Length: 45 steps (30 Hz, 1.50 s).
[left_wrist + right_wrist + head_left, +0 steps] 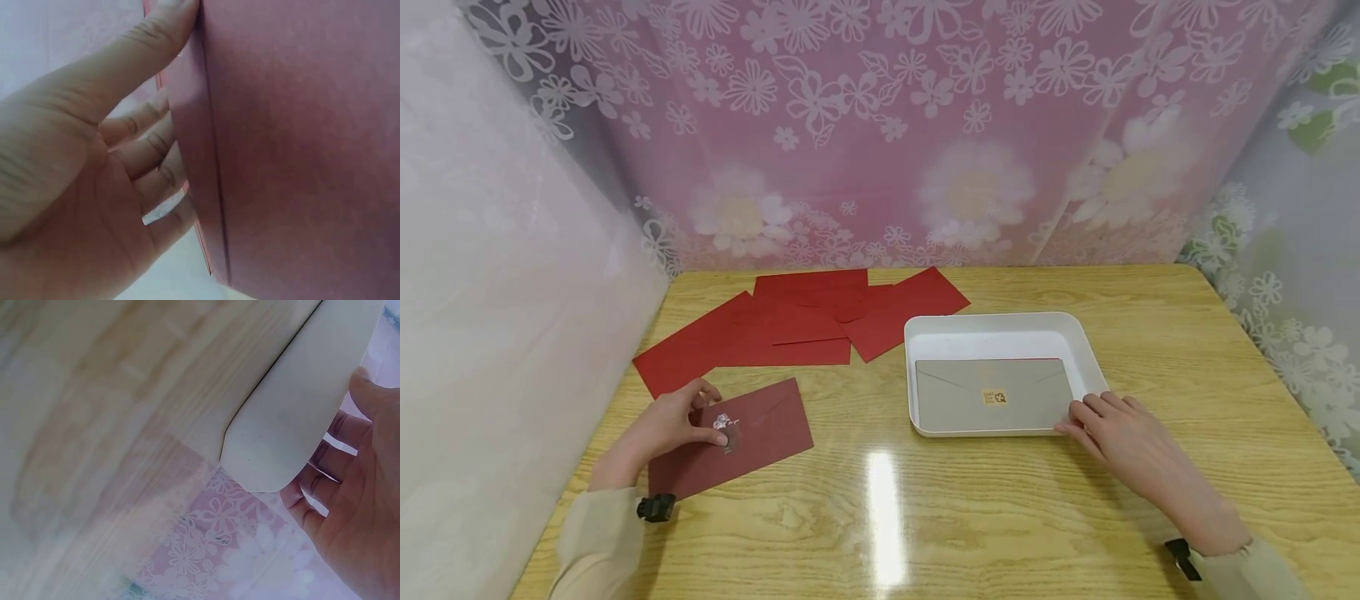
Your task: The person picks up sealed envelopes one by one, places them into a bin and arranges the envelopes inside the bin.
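Note:
My left hand (673, 425) pinches a dark red envelope (760, 437), thumb on top near a shiny flower emblem and fingers behind it. In the left wrist view the envelope (300, 150) fills the right side, thumb at its edge and the other fingers reaching behind. At the front right corner of a white tray (1003, 322), my right hand (1120, 437) grips the rim with curled fingers. The right wrist view has the tray's outer wall (281, 406) with the thumb at its rim. A grey envelope (951, 400) with a small gold label lies in the tray.
Several bright red envelopes (895, 321) overlap in a spread at the back left of the wooden table (1000, 517). Flowered curtains (865, 167) hang behind the table and at its right, with a pale sheet (512, 250) along the left.

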### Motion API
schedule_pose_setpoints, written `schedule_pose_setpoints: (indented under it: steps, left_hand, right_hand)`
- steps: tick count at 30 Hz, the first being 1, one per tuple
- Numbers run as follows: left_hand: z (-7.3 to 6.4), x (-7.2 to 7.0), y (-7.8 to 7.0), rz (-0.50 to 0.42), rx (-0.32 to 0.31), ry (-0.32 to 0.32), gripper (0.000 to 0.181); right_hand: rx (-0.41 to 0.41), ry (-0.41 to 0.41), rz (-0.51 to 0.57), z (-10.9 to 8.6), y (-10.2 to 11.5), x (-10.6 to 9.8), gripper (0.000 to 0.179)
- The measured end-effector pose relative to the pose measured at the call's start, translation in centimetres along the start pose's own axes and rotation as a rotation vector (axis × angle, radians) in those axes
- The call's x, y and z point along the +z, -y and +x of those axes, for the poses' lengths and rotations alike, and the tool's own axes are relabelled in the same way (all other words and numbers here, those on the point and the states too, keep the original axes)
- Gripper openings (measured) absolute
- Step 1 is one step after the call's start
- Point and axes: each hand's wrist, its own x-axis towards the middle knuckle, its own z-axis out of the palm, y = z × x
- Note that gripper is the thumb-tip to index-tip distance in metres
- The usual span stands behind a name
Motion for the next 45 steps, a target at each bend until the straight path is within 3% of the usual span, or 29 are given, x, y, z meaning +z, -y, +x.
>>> schedule_pose_setpoints:
  steps: [3, 10, 21, 33, 45]
  left_hand:
    - [-0.2, -0.3, 0.1, 0.005, 0.031, -0.027, 0.058]
    - [-0.3, -1.1, -0.9, 0.045, 0.086, -0.13, 0.025]
    - [0.1, -1.8, -3.3, 0.052, 0.109, -0.244, 0.019]
    - [2.9, -1.8, -6.9, 0.014, 0.186, -0.322, 0.025]
    - [5.7, -1.5, -10.4, -0.023, 0.272, -0.306, 0.024]
  right_hand:
    - [0.0, 0.0, -0.002, 0.0, 0.0, 0.0, 0.029]
    - [0.007, -0.003, -0.001, -0.1, 0.0, 0.0, 0.029]
    - [0.01, 0.011, -0.005, 0.0, 0.1, -0.2, 0.028]
    - [0.007, -0.002, -0.006, -0.1, 0.1, -0.1, 0.03]
    - [0.001, -0.01, 0.0, -0.1, 0.0, 0.0, 0.03]
